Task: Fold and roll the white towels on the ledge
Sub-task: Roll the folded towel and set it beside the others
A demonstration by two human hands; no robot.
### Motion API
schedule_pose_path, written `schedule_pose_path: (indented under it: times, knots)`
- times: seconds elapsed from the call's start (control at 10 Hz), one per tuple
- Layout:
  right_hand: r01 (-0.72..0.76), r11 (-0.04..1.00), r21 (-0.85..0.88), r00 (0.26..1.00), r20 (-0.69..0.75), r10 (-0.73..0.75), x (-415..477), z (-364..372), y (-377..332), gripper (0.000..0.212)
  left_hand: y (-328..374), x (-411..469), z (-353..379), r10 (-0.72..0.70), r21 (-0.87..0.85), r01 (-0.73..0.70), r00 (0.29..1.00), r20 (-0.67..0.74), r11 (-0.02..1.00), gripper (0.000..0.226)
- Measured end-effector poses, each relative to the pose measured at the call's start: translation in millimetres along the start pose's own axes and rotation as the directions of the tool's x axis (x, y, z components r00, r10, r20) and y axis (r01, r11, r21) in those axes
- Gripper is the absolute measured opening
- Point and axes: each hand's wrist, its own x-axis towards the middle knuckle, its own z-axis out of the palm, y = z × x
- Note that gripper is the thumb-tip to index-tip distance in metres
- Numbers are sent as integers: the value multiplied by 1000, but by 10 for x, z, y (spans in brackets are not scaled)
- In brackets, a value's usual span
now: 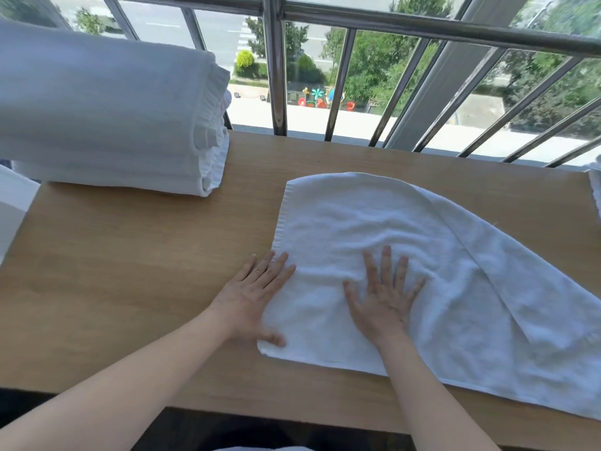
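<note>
The white towel (406,255) under my palms lies flat and folded on the wooden ledge (130,271), slightly wrinkled, its right end trailing off; a stack of folded towels (107,118) sits far left

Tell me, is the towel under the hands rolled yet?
No. The towel lies flat, folded over, under both open hands.

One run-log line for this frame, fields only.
step: smoothing | towel: flat on ledge, unrolled | left hand: open, at towel's left edge | right hand: open, on towel | towel stack: far left
</note>
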Motion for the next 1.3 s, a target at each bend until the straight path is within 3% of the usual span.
schedule_pose_path:
  times: [0.1, 0.2, 0.3, 0.4, 0.5, 0.6, 0.7, 0.8, 0.9, 1.0, 1.1, 1.2, 1.3]
  knots:
    - [66, 998, -23, 997, -29, -67, -80, 64, -205, 76, 5, 85, -53, 7, -28, -8, 999, -37, 1000, 134]
    - [52, 999, -14, 998, -31, -53, -152, 118, -381, 77, 29, 363, -165, 15, -59, -21, 995, -99, 998, 120]
    - [97, 993, 69, 988, -130, -87, -137, 79, -611, 76, 47, 648, -271, 34, -20, -37, 990, -135, 999, 97]
    - [143, 987, 76, 985, -109, -134, -123, 115, -778, 71, 22, 780, -313, 66, -34, -72, 985, -158, 997, 76]
    - [150, 988, 36, 985, -93, -146, -175, 240, -743, 72, -48, 890, -394, 6, -150, -54, 952, -304, 987, 56]
    - [147, 989, 19, 981, -131, -144, -153, 283, -729, 76, -217, 1110, -575, -125, -246, 62, 961, -248, 967, 59]
    - [142, 990, 16, 979, -150, -138, -122, 296, -759, 78, -385, 1341, -728, -130, -223, 91, 977, -167, 971, 65]
    - [149, 989, 2, 975, -165, -147, -126, 318, -737, 79, -460, 1504, -826, -144, -255, 91, 970, -197, 963, 56]
    - [153, 988, 2, 973, -176, -150, -121, 337, -728, 80, -494, 1628, -967, -288, -432, 139, 909, -301, 891, 34]
    - [153, 988, -3, 971, -184, -151, -109, 336, -727, 80, -514, 1718, -1119, -311, -448, 113, 863, -398, 887, 38]
    - [158, 987, -3, 970, -189, -156, -115, 342, -722, 79, -522, 1758, -1172, -198, -356, 31, 875, -443, 934, 41]
    - [158, 987, -4, 968, -197, -156, -105, 355, -718, 79, -518, 1771, -1124, -169, -258, 36, 839, -517, 965, 28]
    - [160, 987, -11, 967, -201, -159, -101, 367, -717, 79, -472, 1753, -1050, -287, -296, 131, 762, -581, 946, 39]
